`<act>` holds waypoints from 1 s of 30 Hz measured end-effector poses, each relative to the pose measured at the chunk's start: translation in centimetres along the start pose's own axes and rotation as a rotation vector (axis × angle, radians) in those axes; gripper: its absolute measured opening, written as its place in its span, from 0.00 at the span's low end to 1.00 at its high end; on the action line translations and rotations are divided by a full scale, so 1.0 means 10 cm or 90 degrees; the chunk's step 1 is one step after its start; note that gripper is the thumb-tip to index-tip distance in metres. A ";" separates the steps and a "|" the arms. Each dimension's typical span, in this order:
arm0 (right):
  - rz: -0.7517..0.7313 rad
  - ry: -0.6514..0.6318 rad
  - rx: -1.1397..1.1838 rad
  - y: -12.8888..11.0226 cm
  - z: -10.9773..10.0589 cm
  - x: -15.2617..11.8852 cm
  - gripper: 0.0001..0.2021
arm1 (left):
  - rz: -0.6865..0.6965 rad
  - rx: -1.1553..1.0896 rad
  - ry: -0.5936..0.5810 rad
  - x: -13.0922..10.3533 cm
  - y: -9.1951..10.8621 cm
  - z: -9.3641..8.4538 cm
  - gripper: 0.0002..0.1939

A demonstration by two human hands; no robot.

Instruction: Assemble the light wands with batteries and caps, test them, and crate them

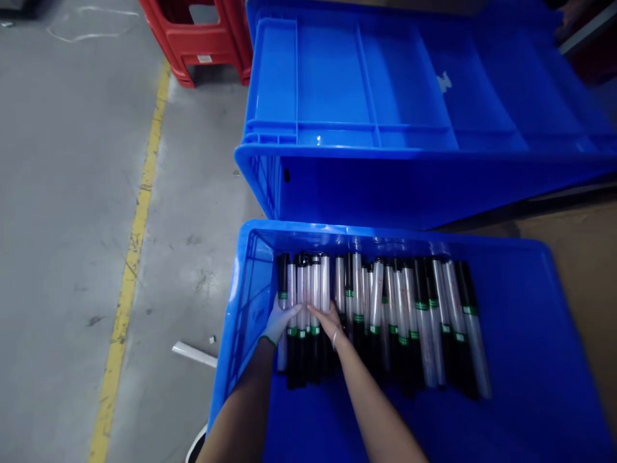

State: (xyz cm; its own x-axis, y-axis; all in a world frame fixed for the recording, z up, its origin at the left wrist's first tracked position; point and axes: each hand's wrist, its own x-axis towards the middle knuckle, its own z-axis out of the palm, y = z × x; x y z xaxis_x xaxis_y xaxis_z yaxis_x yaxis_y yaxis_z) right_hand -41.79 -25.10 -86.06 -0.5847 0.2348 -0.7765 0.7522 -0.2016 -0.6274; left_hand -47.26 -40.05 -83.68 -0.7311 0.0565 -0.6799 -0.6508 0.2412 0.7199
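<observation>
Both arms (373, 405) stretch forward, left hand (278, 321) and right hand (330, 321) cupped, thumbs (294, 310) pointing inward.

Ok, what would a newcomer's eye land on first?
Probably the blue bin at lower right, with clear-and-black tubes lined up inside. Then the gloved left hand and the right hand, around tubes at the row's left end. A yellow floor line runs down the left.

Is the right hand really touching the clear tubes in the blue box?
Touching. The head view shows the right hand up against the clear tubes in the blue box, fingers lying across their front with no gap visible.
</observation>
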 end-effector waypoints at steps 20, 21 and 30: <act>0.130 -0.283 0.286 -1.49 -0.49 -1.84 0.30 | -0.025 -0.265 -0.165 -1.78 1.80 -0.23 0.60; 0.122 -0.282 0.294 -1.66 -0.47 -2.06 0.30 | -0.012 -0.258 -0.171 -1.95 1.99 -0.29 0.63; -0.051 -0.267 0.397 -3.33 -0.51 -4.06 0.36 | 0.175 -0.129 -0.203 -3.46 4.01 -0.71 0.62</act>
State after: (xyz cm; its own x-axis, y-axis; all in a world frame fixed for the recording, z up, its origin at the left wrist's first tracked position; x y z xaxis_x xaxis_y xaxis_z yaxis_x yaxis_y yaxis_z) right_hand -41.51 -23.11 -33.34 -0.7905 -0.0856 -0.6065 0.4646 -0.7290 -0.5027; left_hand -49.53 -39.26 -30.30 -0.8033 0.3937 -0.4469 -0.4924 -0.0169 0.8702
